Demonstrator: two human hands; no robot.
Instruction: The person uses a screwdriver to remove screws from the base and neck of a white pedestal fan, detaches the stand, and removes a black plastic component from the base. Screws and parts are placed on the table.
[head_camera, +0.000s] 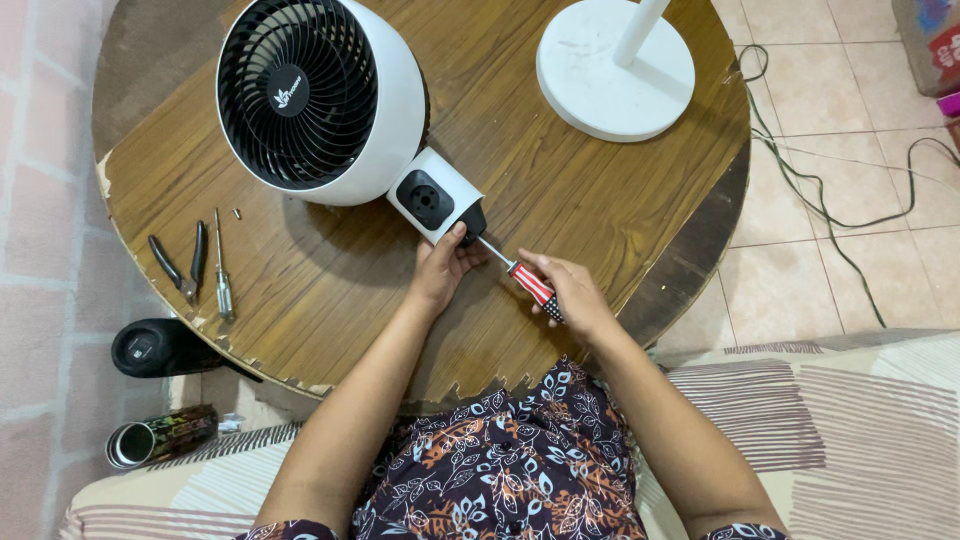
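**Screwdriver Met Fan Neck on a Worn Round Table**

A white desk fan with a black grille (322, 95) lay face-up on a round, chipped wooden table (600, 200). The left hand (443, 268) steadied the fan's white neck block with its black socket (437, 196), thumb pressed at the lower edge. The right hand (572, 296) closed firmly around a red-and-white striped screwdriver (520, 276), its metal tip touching the block's dark underside. Black-handled pliers (180, 262) and a slim second screwdriver (221, 270) rested near the table's left rim; a white round stand base (615, 72) sat at the far edge.
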